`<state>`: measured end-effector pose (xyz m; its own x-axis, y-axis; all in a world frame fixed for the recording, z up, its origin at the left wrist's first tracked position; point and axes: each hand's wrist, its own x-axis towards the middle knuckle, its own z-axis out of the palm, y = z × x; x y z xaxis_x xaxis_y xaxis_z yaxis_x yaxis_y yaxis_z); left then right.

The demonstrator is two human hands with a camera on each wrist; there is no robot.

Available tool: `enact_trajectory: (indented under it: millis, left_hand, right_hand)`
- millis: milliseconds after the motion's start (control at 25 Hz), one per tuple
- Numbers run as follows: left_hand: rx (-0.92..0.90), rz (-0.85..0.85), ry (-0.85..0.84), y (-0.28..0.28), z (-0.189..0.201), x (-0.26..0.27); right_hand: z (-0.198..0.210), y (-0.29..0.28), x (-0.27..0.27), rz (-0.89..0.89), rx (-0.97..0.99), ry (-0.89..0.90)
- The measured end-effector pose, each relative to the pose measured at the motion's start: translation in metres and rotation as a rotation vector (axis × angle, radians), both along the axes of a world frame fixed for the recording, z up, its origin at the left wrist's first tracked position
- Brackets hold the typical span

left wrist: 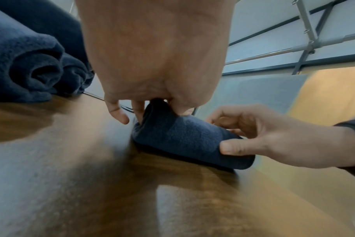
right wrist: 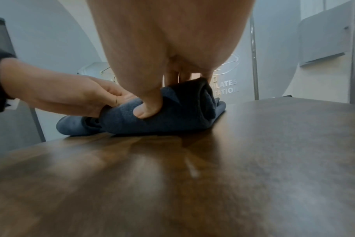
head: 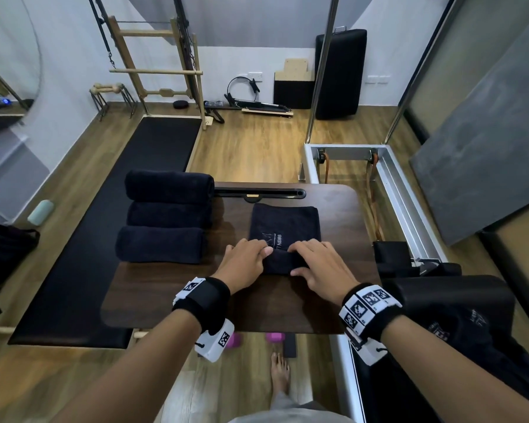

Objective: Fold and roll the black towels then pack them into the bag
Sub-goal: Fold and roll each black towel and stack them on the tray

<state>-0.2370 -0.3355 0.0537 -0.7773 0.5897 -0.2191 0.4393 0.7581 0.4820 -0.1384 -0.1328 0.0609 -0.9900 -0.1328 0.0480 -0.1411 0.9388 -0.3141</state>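
From the head view, my left hand (head: 242, 264) and right hand (head: 321, 264) are both curled over the near end of the towel (head: 284, 224) on the table (head: 333, 300), with three finished rolls (head: 165, 215) off to the left. Left wrist view: fingertips (left wrist: 120, 115) tucked around the roll's end, thumb on top. Right wrist view: thumb (right wrist: 146, 110) digging into the plush. It looks soft, light and springy, so I reckon gripping both ends with even pressure keeps it from unrolling.
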Motion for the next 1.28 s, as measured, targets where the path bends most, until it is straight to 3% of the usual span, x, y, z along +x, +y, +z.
enact_trajectory:
  millis: [160, 320, 480, 600, 680, 800, 880, 1040, 1160, 1280]
  left_hand:
    - [0.091, -0.002, 0.140, -0.003, -0.004, 0.014]
    - [0.058, -0.063, 0.220, -0.008, -0.011, 0.020]
    - [0.246, 0.076, 0.138, -0.009, -0.006, 0.007]
    - [0.204, 0.045, 0.189, -0.007, -0.003, -0.003]
    - [0.172, 0.041, 0.178, -0.002, 0.000, -0.012]
    - [0.109, 0.048, 0.129, 0.011, 0.003, -0.026]
    - [0.089, 0.071, 0.104, 0.018, 0.003, -0.035]
    - [0.153, 0.139, 0.187, 0.024, -0.003, -0.041]
    - [0.292, 0.230, 0.103, 0.028, -0.007, -0.037]
    - [0.307, 0.317, 0.020, 0.038, -0.011, -0.041]
  right_hand:
    - [-0.001, 0.008, -0.018, 0.007, 0.056, -0.015]
    - [0.002, 0.017, -0.034, -0.032, -0.117, -0.243]
    - [0.003, 0.021, -0.040, -0.036, -0.210, -0.228]
    - [0.004, 0.022, -0.040, -0.037, -0.279, -0.161]
    - [0.006, 0.019, -0.039, -0.010, -0.194, -0.130]
    - [0.005, 0.014, -0.040, -0.002, 0.169, -0.056]
    - [0.004, 0.015, -0.048, -0.007, 0.241, -0.031]
    - [0.008, 0.026, -0.077, -0.011, 0.129, -0.134]
    - [0.014, 0.037, -0.098, -0.044, -0.091, -0.271]
    - [0.011, 0.044, -0.111, -0.085, -0.226, -0.311]
